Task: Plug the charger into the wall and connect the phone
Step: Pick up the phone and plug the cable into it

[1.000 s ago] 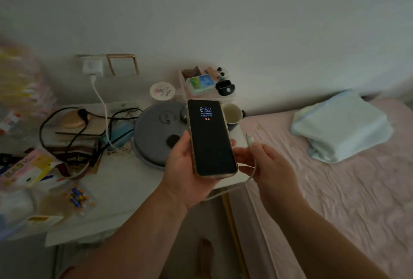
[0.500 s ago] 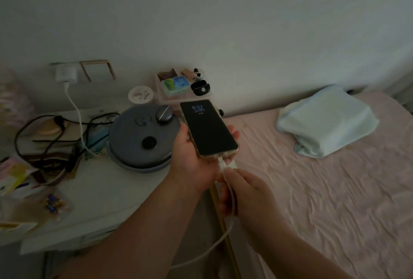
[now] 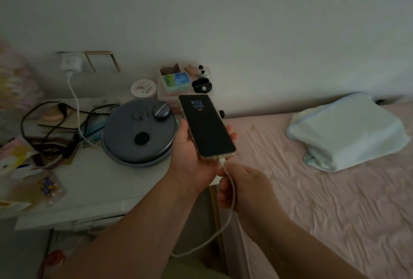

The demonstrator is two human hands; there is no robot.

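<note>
Bedroom at home: bed (image 3: 312,189) w/ pink sheet, folded blanket (image 3: 348,131), cluttered bedside table (image 3: 100,189).

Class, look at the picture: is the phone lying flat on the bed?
No. The left hand holds the phone up in the air, beside the bed.

The phone (image 3: 206,126) in my left hand (image 3: 194,158) has a black screen with pale digits and a gold edge. My right hand (image 3: 243,186) pinches a white cable (image 3: 232,191). Far left, a white charger (image 3: 71,63); right, a pink sheet (image 3: 324,200) with a pale blue pillow (image 3: 346,131).
</note>
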